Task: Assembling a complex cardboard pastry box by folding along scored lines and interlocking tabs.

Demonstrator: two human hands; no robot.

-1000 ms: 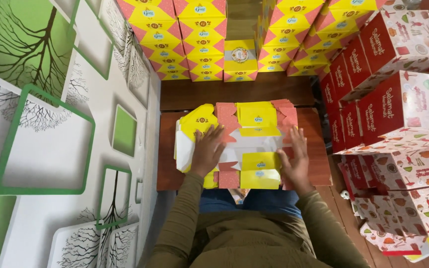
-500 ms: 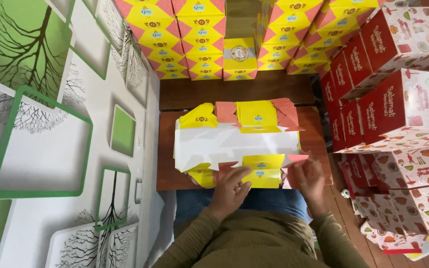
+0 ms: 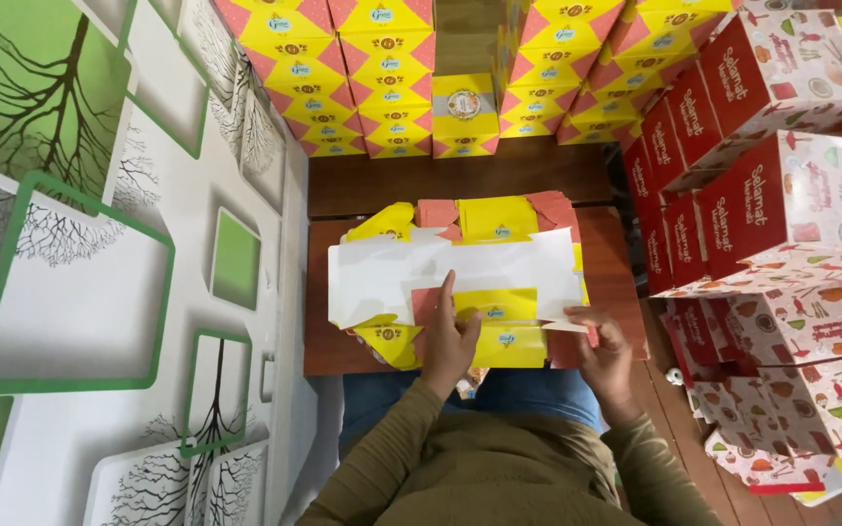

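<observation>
1. Lying white side up, a flat carton blank point(image 3: 460, 268) tops the blank stack point(image 3: 484, 341) on our wooden table point(image 3: 328, 331).
2. Our left hand point(image 3: 448, 341) presses it, fingers together, index extended.
3. Our right hand point(image 3: 604, 353) pinches its near right edge.
4. Yellow boxes point(image 3: 392, 78) stand behind; red boxes point(image 3: 782, 205) stand right.

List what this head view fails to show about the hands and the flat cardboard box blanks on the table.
- Pile of flat box blanks: its count, hidden by the white blank lying face down on top.
- Left hand: its palm and what lies under it, seen only from the back.
- Right hand: fingertips at the blank's edge, grip too small to tell.
- Wooden table: near edge covered by the person's arms.
- Stacked red boxes: cut off by the right edge.
</observation>
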